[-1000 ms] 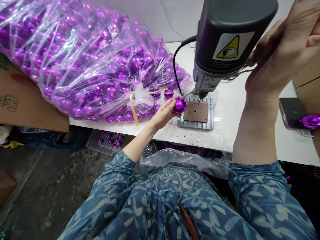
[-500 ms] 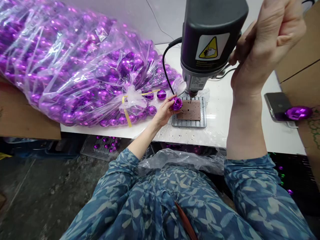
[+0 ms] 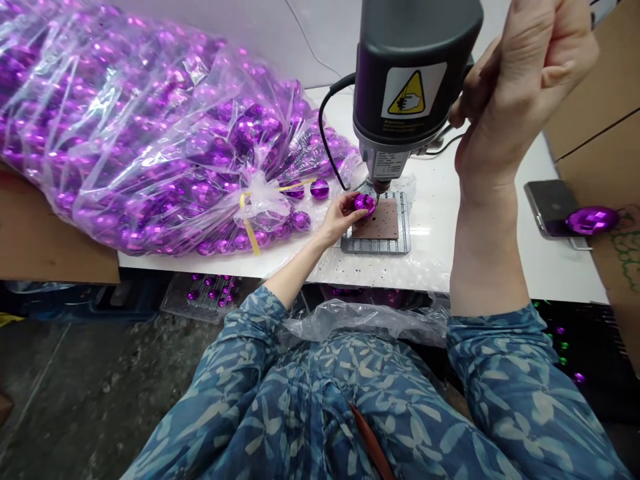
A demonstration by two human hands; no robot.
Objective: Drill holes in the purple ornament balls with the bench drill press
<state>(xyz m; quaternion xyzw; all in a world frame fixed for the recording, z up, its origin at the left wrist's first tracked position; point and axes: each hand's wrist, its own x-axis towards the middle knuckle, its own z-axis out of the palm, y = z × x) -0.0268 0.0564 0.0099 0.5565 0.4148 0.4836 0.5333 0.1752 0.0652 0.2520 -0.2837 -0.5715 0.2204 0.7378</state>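
Observation:
My left hand pinches a shiny purple faceted ball between thumb and fingers. The ball is just left of the thin drill bit, above a brown board on the slotted metal base. Whether ball and bit touch, I cannot tell. Over them stands a black drill press with a yellow hand-warning label. At its right side my right hand is closed around the press's feed handle, which the fingers mostly hide.
A big clear bag of purple balls fills the table's left side, with a few loose balls by its tied neck. A phone and another purple ball are at right. Cardboard borders that side. Dark shavings dot the white table.
My left hand has brought the purple ball rightward, closer to the drill bit, and its grip on the ball has shifted. My right hand stays at the handle. The view has shifted slightly.

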